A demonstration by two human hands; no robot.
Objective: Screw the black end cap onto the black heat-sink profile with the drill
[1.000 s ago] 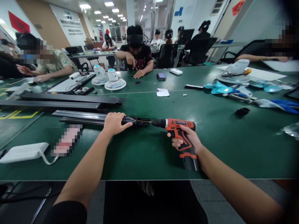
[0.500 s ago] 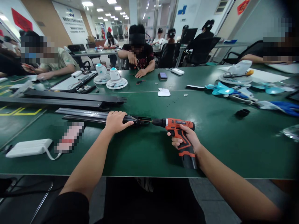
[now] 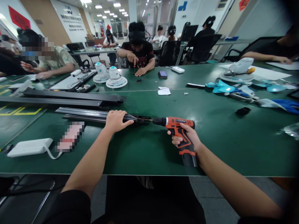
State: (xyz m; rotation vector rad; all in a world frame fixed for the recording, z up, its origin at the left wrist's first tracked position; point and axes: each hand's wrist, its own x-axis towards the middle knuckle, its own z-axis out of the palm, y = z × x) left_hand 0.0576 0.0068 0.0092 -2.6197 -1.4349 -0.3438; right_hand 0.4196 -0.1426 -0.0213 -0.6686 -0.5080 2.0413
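Observation:
My right hand (image 3: 184,135) is wrapped round the handle of an orange and black cordless drill (image 3: 179,123), its index finger by the trigger. The drill points left, and its bit meets the end of a long black profile (image 3: 81,112) lying on the green table. Over that profile's right part my left hand (image 3: 116,121) is closed, thumb on the near side, pressing it down. Small prongs (image 3: 144,119) stick out at the profile's end beside the bit. Exactly where the bit touches is too small to make out.
More black profiles (image 3: 58,101) lie behind on the left. A white power bank (image 3: 30,147) is cabled to a phone (image 3: 70,137) near the front. Two white fans (image 3: 116,77) stand farther back. Blue fan blades (image 3: 220,87) lie right, with a black cap (image 3: 243,111) nearer. A person (image 3: 137,53) works opposite.
The view has shifted very slightly. Both hands, the drill and the profile stay in nearly the same place, with the bit still at the profile's end.

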